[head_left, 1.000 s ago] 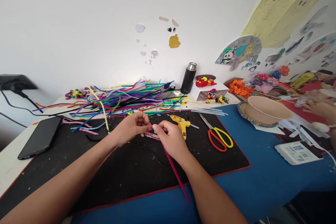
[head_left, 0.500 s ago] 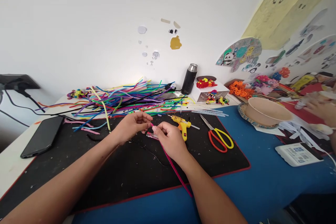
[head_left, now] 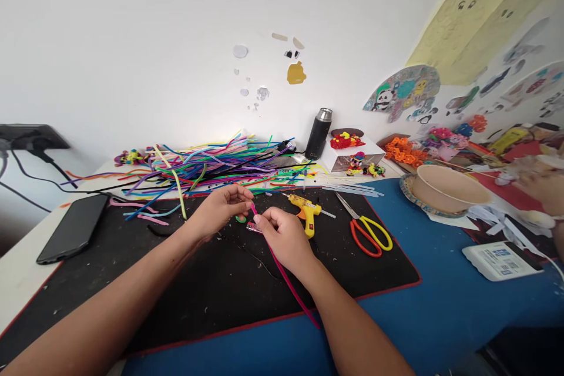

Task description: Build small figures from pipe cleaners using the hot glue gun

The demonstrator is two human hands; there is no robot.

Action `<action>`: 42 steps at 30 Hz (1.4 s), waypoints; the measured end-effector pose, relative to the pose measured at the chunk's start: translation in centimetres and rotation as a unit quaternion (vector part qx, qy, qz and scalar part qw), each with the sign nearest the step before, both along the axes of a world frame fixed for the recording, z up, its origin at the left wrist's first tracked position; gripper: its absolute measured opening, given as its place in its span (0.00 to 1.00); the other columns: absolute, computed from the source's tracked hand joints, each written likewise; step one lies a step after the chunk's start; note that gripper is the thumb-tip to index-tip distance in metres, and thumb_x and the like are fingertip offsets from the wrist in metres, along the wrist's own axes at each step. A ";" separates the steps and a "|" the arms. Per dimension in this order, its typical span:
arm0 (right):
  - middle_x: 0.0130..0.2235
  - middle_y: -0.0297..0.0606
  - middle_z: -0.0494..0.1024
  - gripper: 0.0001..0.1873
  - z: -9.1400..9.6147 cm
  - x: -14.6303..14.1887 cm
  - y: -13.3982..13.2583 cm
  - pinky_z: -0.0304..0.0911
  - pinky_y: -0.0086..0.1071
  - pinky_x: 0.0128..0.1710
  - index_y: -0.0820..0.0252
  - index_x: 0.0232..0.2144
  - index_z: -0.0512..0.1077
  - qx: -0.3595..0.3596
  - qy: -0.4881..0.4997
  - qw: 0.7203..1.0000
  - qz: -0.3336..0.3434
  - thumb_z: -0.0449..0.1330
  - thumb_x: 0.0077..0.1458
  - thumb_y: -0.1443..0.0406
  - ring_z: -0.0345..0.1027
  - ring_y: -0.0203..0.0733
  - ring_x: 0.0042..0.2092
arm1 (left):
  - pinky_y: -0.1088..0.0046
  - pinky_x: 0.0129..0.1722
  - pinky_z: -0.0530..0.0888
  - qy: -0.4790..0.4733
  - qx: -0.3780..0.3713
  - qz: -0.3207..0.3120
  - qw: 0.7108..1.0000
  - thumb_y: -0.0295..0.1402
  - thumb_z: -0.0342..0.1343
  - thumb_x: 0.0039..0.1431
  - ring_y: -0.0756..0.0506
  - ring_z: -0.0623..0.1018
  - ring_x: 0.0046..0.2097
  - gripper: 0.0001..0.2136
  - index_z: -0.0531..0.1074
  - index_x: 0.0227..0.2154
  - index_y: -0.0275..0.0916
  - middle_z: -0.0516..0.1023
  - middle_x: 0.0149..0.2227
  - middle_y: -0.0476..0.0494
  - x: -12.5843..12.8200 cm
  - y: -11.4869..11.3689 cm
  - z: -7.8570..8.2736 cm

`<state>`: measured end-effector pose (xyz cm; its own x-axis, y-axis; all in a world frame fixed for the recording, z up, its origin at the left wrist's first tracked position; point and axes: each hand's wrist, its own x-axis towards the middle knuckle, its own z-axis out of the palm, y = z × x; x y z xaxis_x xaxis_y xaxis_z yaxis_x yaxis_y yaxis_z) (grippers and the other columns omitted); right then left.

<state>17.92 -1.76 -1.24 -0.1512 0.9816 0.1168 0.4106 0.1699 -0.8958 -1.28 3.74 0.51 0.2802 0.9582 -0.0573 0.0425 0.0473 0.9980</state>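
Observation:
Between my two hands is a magenta pipe cleaner [head_left: 288,282], its long tail running down past my right wrist toward the mat's front edge. My left hand [head_left: 224,210] pinches its upper end with thumb and fingertips. Close beside it, my right hand [head_left: 284,235] grips the same pipe cleaner between thumb and forefinger. A small green piece [head_left: 241,219] shows under my left fingers. Partly behind my right hand lies a small pink-and-clear object [head_left: 254,227]. A yellow glue gun [head_left: 308,211] rests just beyond that hand. Scissors [head_left: 368,229] with red and yellow handles lie farther right.
Many coloured pipe cleaners [head_left: 211,164] are heaped along the wall. A black phone [head_left: 73,229] lies left on the black mat [head_left: 176,305]. A black bottle [head_left: 318,134], a white box [head_left: 343,157] and a bowl [head_left: 453,188] stand at the back. Another person's hand [head_left: 540,179] is blurred at far right.
My fingers have shifted slightly along the pipe cleaner's upper end, and a little more of it shows between them. The green piece under my left hand has come into sight.

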 end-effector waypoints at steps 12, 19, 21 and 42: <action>0.24 0.31 0.73 0.16 -0.1 -0.5 -0.3 0.49 0.31 0.27 0.58 0.31 0.77 0.000 -0.007 1.000 0.008 0.59 0.66 0.55 0.59 0.36 0.26 | 0.75 0.26 0.71 -0.093 -0.031 0.047 0.994 0.35 0.76 0.42 0.51 0.73 0.26 0.17 0.76 0.31 0.36 0.76 0.29 0.50 0.9 -0.3 0.0; 0.26 0.32 0.76 0.15 -0.6 -0.6 -0.2 0.55 0.30 0.29 0.58 0.31 0.77 0.001 0.022 1.000 0.015 0.59 0.66 0.56 0.65 0.37 0.28 | 0.78 0.25 0.70 -0.157 -0.069 0.052 0.984 0.31 0.77 0.41 0.53 0.72 0.25 0.15 0.77 0.30 0.36 0.76 0.27 0.50 1.1 -0.7 0.8; 0.27 0.33 0.76 0.16 -0.7 -0.5 -0.1 0.56 0.30 0.30 0.58 0.31 0.77 0.001 0.030 0.999 0.016 0.59 0.66 0.55 0.66 0.38 0.29 | 0.78 0.25 0.70 -0.172 -0.073 0.047 0.981 0.30 0.77 0.41 0.53 0.72 0.25 0.15 0.78 0.30 0.36 0.76 0.27 0.50 1.1 -0.8 1.1; 0.27 0.32 0.77 0.16 0.0 0.2 0.3 0.55 0.29 0.29 0.58 0.29 0.74 -0.023 0.093 0.995 0.013 0.61 0.64 0.55 0.66 0.36 0.28 | 0.80 0.23 0.70 -0.229 -0.136 0.014 0.964 0.23 0.76 0.40 0.53 0.73 0.22 0.16 0.72 0.27 0.36 0.80 0.25 0.48 1.5 -2.2 3.5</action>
<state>18.08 -1.45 -1.25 -0.1565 0.9825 0.1007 0.2334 0.1358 -0.9629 0.20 1.57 4.02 0.3101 0.9328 -0.1835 -0.4047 0.3042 0.8624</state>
